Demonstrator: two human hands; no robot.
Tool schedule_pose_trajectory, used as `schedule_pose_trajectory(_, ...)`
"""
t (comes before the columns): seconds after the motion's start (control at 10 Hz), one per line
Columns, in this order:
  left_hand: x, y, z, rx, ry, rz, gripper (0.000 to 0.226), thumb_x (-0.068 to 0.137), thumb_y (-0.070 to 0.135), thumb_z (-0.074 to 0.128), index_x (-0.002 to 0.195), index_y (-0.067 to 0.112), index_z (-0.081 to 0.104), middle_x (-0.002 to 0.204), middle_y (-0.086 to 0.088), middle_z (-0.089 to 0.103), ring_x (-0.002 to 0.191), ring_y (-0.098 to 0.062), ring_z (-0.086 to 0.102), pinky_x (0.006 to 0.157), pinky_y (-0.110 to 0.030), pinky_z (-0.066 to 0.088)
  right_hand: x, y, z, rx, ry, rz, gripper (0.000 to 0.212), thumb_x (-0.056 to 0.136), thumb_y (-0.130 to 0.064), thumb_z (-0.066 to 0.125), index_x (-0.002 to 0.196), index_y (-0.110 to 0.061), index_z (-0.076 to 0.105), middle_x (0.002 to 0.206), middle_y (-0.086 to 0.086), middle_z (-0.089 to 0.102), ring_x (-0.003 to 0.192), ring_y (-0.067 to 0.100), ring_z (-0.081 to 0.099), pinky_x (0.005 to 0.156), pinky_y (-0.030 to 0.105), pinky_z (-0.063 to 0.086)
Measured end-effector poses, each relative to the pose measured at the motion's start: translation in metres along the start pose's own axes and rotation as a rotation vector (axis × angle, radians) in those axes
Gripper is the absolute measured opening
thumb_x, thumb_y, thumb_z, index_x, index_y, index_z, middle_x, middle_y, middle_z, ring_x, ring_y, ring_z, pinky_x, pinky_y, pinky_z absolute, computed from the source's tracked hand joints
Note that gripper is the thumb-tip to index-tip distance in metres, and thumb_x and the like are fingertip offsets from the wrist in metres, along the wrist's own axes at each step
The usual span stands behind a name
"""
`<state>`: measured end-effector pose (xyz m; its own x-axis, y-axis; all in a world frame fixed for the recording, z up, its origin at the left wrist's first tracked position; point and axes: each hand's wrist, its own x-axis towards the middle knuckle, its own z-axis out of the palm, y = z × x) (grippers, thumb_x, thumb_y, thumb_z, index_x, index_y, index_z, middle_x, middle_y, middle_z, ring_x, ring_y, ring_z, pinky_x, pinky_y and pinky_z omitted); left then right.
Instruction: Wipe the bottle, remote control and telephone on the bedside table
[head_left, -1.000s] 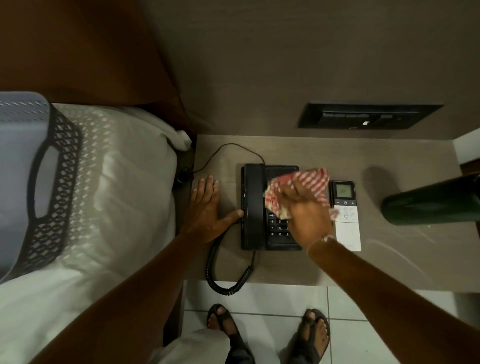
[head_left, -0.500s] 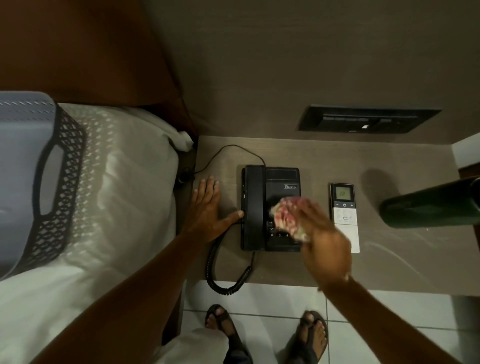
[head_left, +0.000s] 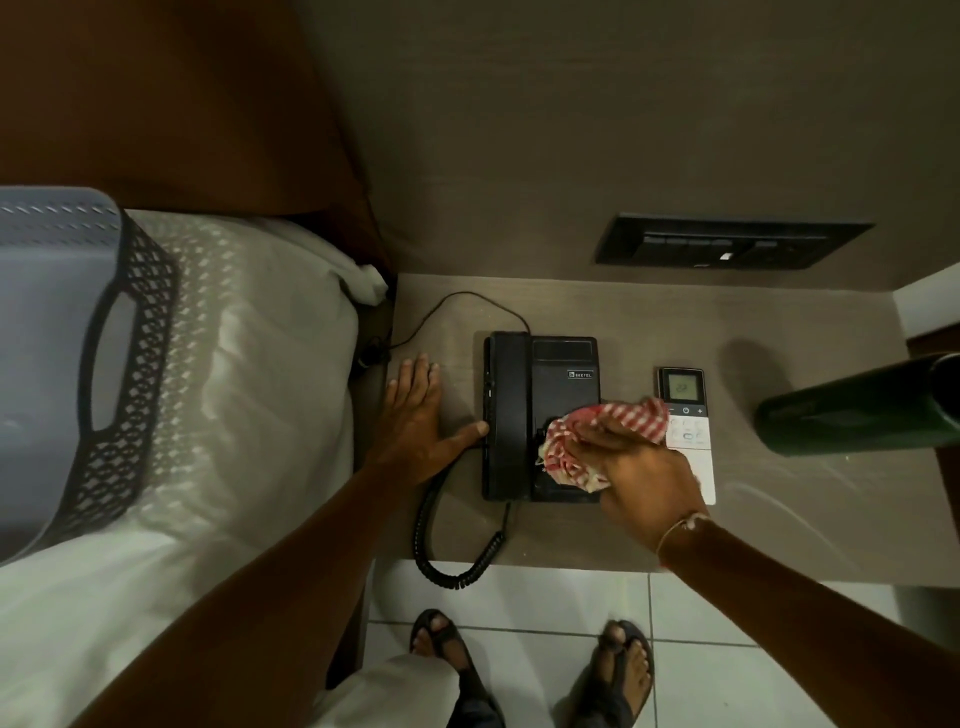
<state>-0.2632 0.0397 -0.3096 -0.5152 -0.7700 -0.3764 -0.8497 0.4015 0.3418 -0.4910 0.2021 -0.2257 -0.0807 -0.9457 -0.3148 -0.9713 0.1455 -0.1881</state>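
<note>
the telephone (head_left: 540, 418) sits mid-table, left hand (head_left: 415, 421) flat beside it with fingers splayed, thumb bracing the handset against sliding, while the right hand (head_left: 644, 467) bunches the checked cloth (head_left: 597, 436) over its keypad

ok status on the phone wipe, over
Right hand rubbing cloth on phone keypad. Left hand bracing phone. Cloth overlaps remote.
</note>
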Motion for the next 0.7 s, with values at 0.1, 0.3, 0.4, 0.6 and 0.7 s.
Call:
schedule_pose_trajectory(0.1, 0.001, -0.001, 0.0, 0.002, 0.0, 0.002, 0.116, 0.075, 0.086, 0.033, 0.159, 0.012, 0.002, 0.168, -0.012, -0.01, 0.153, -0.027, -0.015, 0.121, -0.041, -0.009, 0.028, 0.003, -0.022, 0.084, 0.169, 0.138, 0.064, 0.073, -0.006, 0.07, 0.129, -0.032, 0.054, 0.13, -0.001, 0.061, 0.095, 0.022, 0.067, 0.077, 0.034, 0.057)
schedule_pose_trajectory(0.3, -0.002, -0.001, 0.0, -0.016, 0.021, 0.018, 0.115, 0.075, 0.086, 0.032, 0.159, 0.011, 0.005, 0.168, -0.011, -0.007, 0.154, -0.026, -0.013, 0.121, -0.041, -0.008, 0.102, -0.007, -0.028, 0.088, 0.133, 0.209, 0.069, 0.079, 0.001, 0.062, 0.138, -0.031, 0.045, 0.15, 0.0, 0.04, 0.133, 0.028, 0.042, 0.101, 0.045, 0.043)
schedule_pose_trajectory(0.4, -0.002, -0.002, 0.002, 0.0, 0.033, 0.027, 0.117, 0.074, 0.088, 0.028, 0.159, 0.011, 0.005, 0.168, -0.012, -0.006, 0.154, -0.026, -0.012, 0.121, -0.04, -0.009, 0.081, -0.022, -0.009, 0.058, 0.168, 0.243, 0.079, 0.076, 0.002, 0.066, 0.142, -0.032, 0.04, 0.152, 0.0, 0.037, 0.138, 0.033, 0.033, 0.097, 0.05, 0.044)
schedule_pose_trajectory(0.6, -0.001, -0.001, 0.002, 0.013, 0.009, 0.001, 0.117, 0.073, 0.089, 0.026, 0.158, 0.012, 0.003, 0.168, -0.011, -0.009, 0.153, -0.026, -0.013, 0.122, -0.042, -0.008, -0.018, -0.049, 0.056, 0.031, 0.342, 0.157, 0.082, 0.052, -0.002, 0.084, 0.129, -0.014, 0.058, 0.138, 0.014, 0.054, 0.128, 0.041, 0.042, 0.094, 0.059, 0.045)
schedule_pose_trajectory(0.7, 0.0, -0.001, 0.002, 0.004, 0.006, -0.007, 0.116, 0.074, 0.089, 0.026, 0.158, 0.012, 0.002, 0.168, -0.011, -0.01, 0.153, -0.025, -0.014, 0.123, -0.043, -0.007, -0.047, -0.059, 0.079, 0.056, 0.317, 0.142, 0.087, 0.043, -0.001, 0.086, 0.126, -0.014, 0.061, 0.138, 0.012, 0.053, 0.127, 0.04, 0.04, 0.093, 0.06, 0.044)
